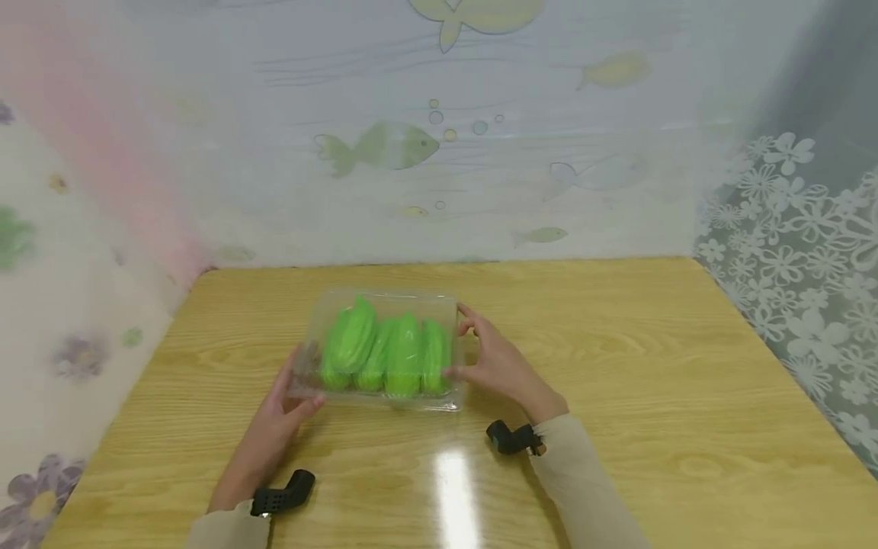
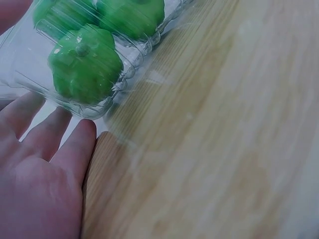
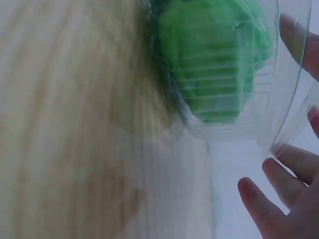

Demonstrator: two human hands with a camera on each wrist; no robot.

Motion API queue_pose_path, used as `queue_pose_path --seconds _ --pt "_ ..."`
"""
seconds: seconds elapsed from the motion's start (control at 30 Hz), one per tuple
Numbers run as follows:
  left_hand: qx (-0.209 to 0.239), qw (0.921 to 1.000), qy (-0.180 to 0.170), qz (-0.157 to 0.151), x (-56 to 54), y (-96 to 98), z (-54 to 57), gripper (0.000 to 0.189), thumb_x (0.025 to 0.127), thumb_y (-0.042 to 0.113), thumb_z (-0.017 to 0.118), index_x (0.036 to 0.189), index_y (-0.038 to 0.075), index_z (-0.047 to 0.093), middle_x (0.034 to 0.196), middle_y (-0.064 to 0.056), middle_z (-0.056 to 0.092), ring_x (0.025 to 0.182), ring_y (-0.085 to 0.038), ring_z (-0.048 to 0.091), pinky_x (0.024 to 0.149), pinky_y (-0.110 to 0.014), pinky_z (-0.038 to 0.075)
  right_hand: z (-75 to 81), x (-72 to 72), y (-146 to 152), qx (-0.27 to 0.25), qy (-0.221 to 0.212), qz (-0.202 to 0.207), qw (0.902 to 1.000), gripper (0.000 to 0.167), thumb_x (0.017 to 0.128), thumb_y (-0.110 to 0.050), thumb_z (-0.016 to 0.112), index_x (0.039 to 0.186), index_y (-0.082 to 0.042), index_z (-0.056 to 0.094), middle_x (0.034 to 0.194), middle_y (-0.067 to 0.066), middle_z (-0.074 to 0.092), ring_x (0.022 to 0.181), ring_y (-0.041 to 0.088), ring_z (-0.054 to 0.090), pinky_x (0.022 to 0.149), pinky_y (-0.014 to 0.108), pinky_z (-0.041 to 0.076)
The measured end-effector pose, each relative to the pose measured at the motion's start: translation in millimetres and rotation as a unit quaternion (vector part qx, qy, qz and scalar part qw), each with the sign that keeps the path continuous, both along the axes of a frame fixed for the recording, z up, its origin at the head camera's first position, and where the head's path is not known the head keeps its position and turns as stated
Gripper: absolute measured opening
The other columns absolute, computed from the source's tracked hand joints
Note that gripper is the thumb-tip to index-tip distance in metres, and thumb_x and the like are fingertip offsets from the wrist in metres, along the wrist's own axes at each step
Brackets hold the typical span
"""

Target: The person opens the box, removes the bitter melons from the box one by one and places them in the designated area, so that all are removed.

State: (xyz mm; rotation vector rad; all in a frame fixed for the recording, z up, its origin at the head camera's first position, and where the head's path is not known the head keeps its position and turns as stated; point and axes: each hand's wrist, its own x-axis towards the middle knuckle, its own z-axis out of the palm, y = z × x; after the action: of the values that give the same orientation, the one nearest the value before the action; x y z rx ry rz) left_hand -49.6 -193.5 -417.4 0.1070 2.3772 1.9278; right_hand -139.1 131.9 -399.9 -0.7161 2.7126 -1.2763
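A clear plastic box (image 1: 394,300) sits toward the left of the table's middle, with several green, ridged, long vegetables (image 1: 405,358) inside. They lie side by side, one over the others at the left. My left hand (image 1: 267,435) holds the box's left end, thumb near the front corner; in the left wrist view its fingers (image 2: 77,144) meet the plastic edge. At the opposite end my right hand (image 1: 507,370) grips the side, thumb low and index finger higher up. Some of its fingers (image 3: 284,184) stand spread beside the rim in the right wrist view.
The wood-grain table (image 1: 652,381) reaches back to a pale wall covering (image 1: 274,198) printed with fish. A flowered covering (image 1: 41,343) borders the left, a white floral one (image 1: 823,305) the right. Black cameras (image 1: 283,494) are strapped to both wrists.
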Motion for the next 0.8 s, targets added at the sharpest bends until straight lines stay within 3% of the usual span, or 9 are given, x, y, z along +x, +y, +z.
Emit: queue_pose_path --seconds 0.07,0.23,0.47,0.67,0.8 --pt "-0.003 1.0 0.0 -0.001 -0.4 1.2 0.2 0.076 0.088 0.018 0.057 0.142 0.038 0.007 0.147 -0.007 0.012 0.127 -0.033 0.023 0.097 -0.055 0.021 -0.2 -2.3 1.6 -0.004 0.001 -0.009 0.9999 0.066 0.065 -0.037 0.078 0.115 -0.019 0.04 0.143 -0.008 0.025 0.122 0.028 0.036 0.093 0.046 0.035" --pt "-0.007 1.0 -0.004 -0.003 -0.5 1.8 1.7 0.075 0.089 0.019 0.056 0.142 0.038 0.007 0.147 -0.004 0.011 0.128 -0.031 0.023 0.097 -0.053 0.023 -0.1 -6.6 3.3 0.001 0.035 0.004 0.9994 0.092 0.067 -0.038 0.076 0.141 -0.025 0.022 0.139 -0.002 0.03 0.125 0.022 0.031 0.098 0.044 0.029" --pt "-0.007 0.9999 -0.01 -0.003 1.1 1.9 4.1 0.075 0.09 0.02 0.055 0.142 0.039 0.005 0.148 -0.001 0.007 0.13 -0.028 0.018 0.097 -0.049 0.023 -0.3 -7.2 1.4 0.04 0.084 0.015 0.9955 0.086 0.072 -0.044 0.071 0.141 -0.033 0.02 0.139 0.001 0.028 0.124 0.023 0.032 0.095 0.047 0.032" --pt "0.0 0.9999 -0.013 -0.002 2.4 2.1 6.9 0.074 0.09 0.021 0.054 0.143 0.036 0.005 0.149 0.001 0.006 0.132 -0.027 0.013 0.099 -0.05 0.019 -1.0 -6.0 0.8 0.036 0.08 0.017 0.996 0.084 0.073 -0.043 0.069 0.141 -0.032 0.021 0.144 -0.004 0.025 0.129 0.02 0.026 0.098 0.047 0.027" --pt "-0.003 0.9999 -0.007 -0.01 0.6 1.0 7.5 0.071 0.091 0.021 0.052 0.142 0.037 0.005 0.148 0.006 0.006 0.133 -0.024 0.011 0.101 -0.042 0.021 -1.7 -5.3 0.8 0.03 0.059 0.015 0.9977 0.083 0.075 -0.044 0.068 0.141 -0.033 0.019 0.144 -0.007 0.023 0.123 0.022 0.036 0.095 0.047 0.032"
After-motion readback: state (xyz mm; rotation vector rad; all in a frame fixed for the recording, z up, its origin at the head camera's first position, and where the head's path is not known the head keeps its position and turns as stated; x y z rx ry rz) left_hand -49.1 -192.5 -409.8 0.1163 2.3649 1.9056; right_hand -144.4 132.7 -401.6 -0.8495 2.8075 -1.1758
